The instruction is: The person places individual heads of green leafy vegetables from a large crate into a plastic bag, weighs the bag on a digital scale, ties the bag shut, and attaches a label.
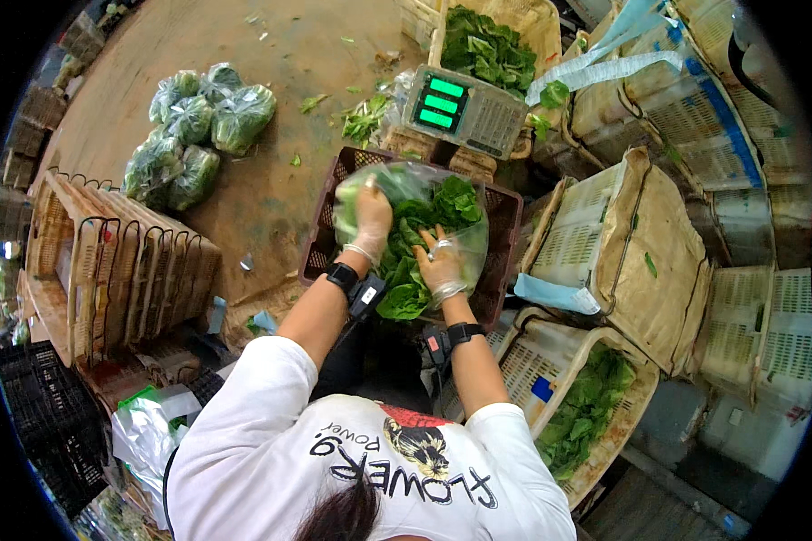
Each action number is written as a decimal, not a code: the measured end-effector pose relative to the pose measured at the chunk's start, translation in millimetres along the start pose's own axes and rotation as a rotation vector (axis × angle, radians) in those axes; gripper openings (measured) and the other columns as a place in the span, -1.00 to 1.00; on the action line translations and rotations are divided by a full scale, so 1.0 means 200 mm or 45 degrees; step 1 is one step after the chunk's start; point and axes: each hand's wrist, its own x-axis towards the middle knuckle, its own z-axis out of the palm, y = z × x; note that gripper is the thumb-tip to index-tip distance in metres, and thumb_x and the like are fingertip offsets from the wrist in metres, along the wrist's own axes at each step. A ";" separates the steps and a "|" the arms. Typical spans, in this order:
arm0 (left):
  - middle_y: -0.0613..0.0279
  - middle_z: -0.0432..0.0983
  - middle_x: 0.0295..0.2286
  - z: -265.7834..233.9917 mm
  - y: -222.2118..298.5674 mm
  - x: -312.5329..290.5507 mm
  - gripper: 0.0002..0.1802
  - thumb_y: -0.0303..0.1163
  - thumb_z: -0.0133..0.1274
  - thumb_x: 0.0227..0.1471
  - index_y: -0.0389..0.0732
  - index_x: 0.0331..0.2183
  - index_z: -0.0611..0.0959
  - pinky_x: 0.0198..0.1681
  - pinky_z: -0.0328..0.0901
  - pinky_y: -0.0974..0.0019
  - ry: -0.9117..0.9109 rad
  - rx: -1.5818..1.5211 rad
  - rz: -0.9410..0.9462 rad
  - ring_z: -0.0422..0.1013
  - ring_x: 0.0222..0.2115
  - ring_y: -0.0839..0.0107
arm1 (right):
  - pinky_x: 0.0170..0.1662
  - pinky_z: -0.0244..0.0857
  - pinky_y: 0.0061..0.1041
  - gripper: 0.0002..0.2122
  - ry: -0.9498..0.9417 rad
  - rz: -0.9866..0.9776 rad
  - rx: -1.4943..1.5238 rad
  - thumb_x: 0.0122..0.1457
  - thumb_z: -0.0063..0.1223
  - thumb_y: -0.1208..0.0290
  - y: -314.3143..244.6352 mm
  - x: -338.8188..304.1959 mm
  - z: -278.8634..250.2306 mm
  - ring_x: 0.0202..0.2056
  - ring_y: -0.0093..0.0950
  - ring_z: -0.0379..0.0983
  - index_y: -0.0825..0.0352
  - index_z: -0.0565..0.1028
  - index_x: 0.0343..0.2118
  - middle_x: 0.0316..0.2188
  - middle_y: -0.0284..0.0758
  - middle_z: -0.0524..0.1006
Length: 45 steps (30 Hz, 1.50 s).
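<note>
A clear plastic bag (471, 257) partly filled with leafy greens (403, 296) lies open over a dark reddish-brown crate (507, 216) in front of me. Both hands wear thin, see-through gloves. My left hand (373, 216) is closed at the bag's left side, with the film around its fingers; their tips are partly hidden. On the right, my right hand (438, 261) rests against the leaves with its fingers spread, close to the bag's right edge. Some leaves spill toward me over the near side of the crate.
Beyond the crate stands a digital scale (469, 113) with a green-lit display, and behind it a crate of greens (487, 50). Filled bags of greens (189, 126) lie on the floor at left. Stacked pale crates (641, 261) crowd the right; another crate (135, 261) stands left.
</note>
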 end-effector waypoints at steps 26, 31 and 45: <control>-0.10 0.22 -0.04 -0.51 -0.16 -0.28 -0.25 -0.36 0.04 -0.14 -0.37 0.06 0.12 -0.08 0.22 0.28 -0.686 -0.111 -0.316 0.24 -0.06 0.14 | -0.23 0.28 -0.49 -0.61 0.098 0.321 1.967 0.11 -0.07 0.29 0.25 -0.39 -0.26 -0.29 -0.47 0.41 0.42 0.32 -0.05 -0.25 -0.23 0.47; -0.15 0.36 -0.18 -0.38 -0.10 -0.15 -0.38 -0.14 0.07 -0.16 -0.40 -0.13 0.38 -0.17 0.20 0.23 -0.657 0.375 -0.366 0.32 -0.16 0.20 | -0.22 0.31 -0.48 -0.61 0.152 0.519 2.027 0.11 -0.08 0.31 0.23 -0.54 -0.22 -0.30 -0.46 0.42 0.45 0.28 -0.04 -0.25 -0.20 0.45; -0.13 0.46 -0.42 -0.60 -0.01 -0.28 -0.67 -0.50 -0.13 -0.17 -0.23 -0.24 0.50 -0.25 0.26 0.09 -0.793 0.747 0.199 0.39 -0.35 -0.02 | -0.37 0.32 -0.60 -0.67 0.158 0.691 1.802 0.11 -0.05 0.32 0.51 -0.89 -0.10 -0.45 -0.54 0.45 0.42 0.37 -0.11 -0.36 -0.22 0.51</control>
